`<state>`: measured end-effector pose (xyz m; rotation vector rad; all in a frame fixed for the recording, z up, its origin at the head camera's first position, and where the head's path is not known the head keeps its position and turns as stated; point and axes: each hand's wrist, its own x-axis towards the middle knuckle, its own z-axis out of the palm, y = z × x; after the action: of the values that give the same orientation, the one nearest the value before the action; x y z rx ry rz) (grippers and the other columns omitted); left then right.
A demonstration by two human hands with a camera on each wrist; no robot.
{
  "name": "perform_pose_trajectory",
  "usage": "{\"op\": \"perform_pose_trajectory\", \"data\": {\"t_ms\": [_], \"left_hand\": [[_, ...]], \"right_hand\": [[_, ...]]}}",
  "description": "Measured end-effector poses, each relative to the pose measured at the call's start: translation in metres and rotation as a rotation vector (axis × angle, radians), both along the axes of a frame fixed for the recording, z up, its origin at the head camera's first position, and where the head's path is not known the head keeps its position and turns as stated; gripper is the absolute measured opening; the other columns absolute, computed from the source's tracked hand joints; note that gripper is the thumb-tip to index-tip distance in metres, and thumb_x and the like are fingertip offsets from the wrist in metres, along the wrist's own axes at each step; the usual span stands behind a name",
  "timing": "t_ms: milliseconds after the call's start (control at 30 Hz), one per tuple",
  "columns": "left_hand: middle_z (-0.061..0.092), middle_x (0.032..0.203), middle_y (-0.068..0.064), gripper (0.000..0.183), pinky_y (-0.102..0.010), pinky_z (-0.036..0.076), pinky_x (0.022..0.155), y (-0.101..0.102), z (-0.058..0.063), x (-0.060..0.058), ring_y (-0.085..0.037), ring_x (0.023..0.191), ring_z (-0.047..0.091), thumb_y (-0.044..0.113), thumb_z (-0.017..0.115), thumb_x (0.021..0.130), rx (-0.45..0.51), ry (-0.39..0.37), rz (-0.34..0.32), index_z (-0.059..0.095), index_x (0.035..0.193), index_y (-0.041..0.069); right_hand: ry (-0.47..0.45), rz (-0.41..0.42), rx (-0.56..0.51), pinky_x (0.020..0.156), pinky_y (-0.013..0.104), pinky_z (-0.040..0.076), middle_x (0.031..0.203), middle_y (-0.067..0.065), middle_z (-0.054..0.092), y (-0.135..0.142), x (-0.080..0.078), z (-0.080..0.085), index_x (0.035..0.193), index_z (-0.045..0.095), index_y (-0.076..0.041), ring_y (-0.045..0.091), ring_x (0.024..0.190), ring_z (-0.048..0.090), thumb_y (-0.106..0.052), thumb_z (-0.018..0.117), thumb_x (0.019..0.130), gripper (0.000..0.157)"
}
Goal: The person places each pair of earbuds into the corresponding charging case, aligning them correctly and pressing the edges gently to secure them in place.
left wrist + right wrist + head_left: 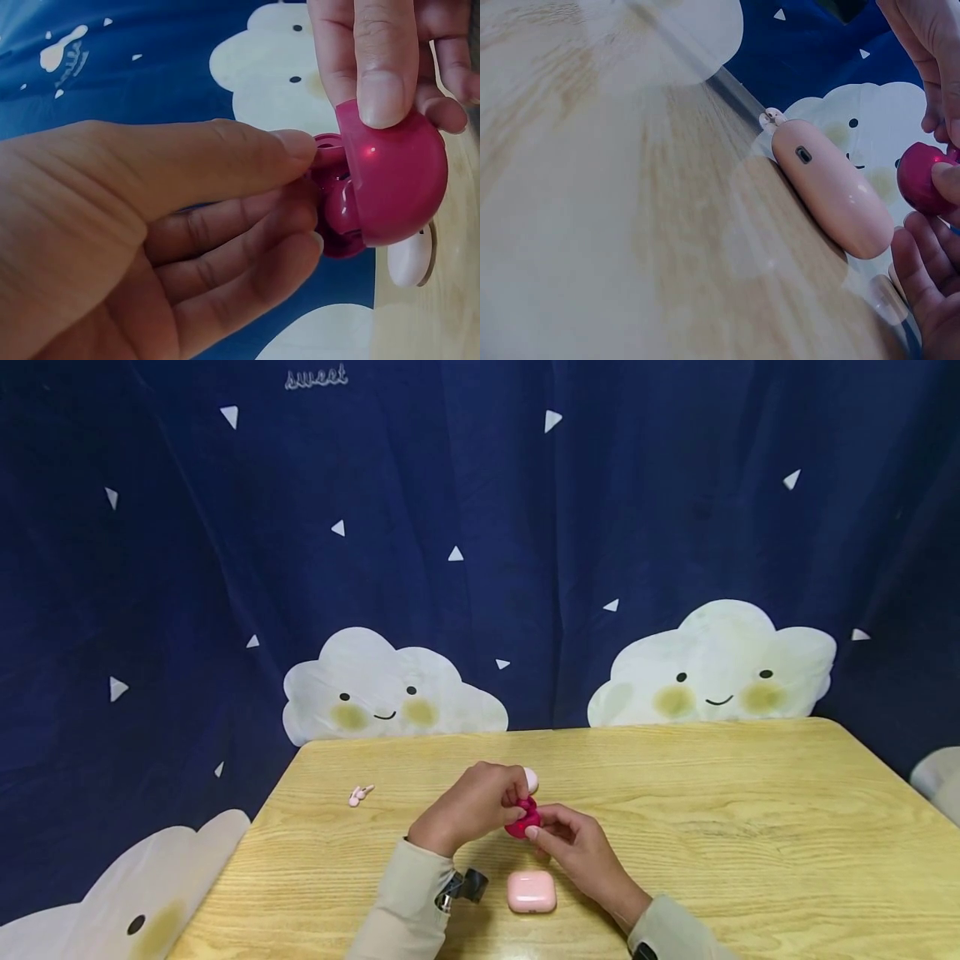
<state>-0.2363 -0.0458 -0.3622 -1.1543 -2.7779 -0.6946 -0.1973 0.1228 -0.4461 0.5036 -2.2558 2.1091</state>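
A magenta earbud case [405, 176], rounded and shiny with its lid raised, is gripped by my right hand [588, 856], the thumb pressing on its outer shell. A small red light shows on that shell. Inside the opening sits a magenta earbud [343, 206]. My left hand [476, 806] reaches in from the other side, its thumb and fingertips pinching the earbud's stem at the opening. Both hands meet above the table, beyond a closed pink earbud case [532, 892]. In the right wrist view the magenta case is partly covered by fingers.
Two pale pink earbuds [360, 795] lie on the wooden table [720, 827] at the left. A pale rounded object [532, 779] is partly hidden behind my left hand. A dark blue curtain [480, 510] with clouds hangs along the table's far edge.
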Motion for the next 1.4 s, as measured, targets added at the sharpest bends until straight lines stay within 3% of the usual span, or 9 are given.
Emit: {"op": "perform_pose_trajectory", "data": {"t_ms": [1000,1400], "left_hand": [[0.049,0.059,0.012,0.011,-0.016,0.035,0.05,0.0015,-0.0021,-0.0017,-0.003,0.055,0.044,0.013,0.071,0.076,-0.088,0.116,-0.011,0.063,0.077,0.02],[0.051,0.062,0.013,0.007,-0.016,0.035,0.051,0.0032,-0.0035,-0.0019,-0.003,0.056,0.045,0.017,0.07,0.078,-0.091,0.115,0.009,0.065,0.078,0.021]], "right_hand": [[0.011,-0.018,0.007,0.062,0.039,0.052,0.088,0.019,0.062,-0.0007,0.0006,0.0014,0.104,0.061,-0.002,0.038,0.071,0.059,-0.012,0.063,0.084,0.023],[0.016,-0.021,0.012,0.062,0.038,0.051,0.087,0.019,0.062,-0.0005,0.0011,0.0018,0.104,0.062,-0.003,0.038,0.069,0.058,-0.011,0.062,0.084,0.021]]}}
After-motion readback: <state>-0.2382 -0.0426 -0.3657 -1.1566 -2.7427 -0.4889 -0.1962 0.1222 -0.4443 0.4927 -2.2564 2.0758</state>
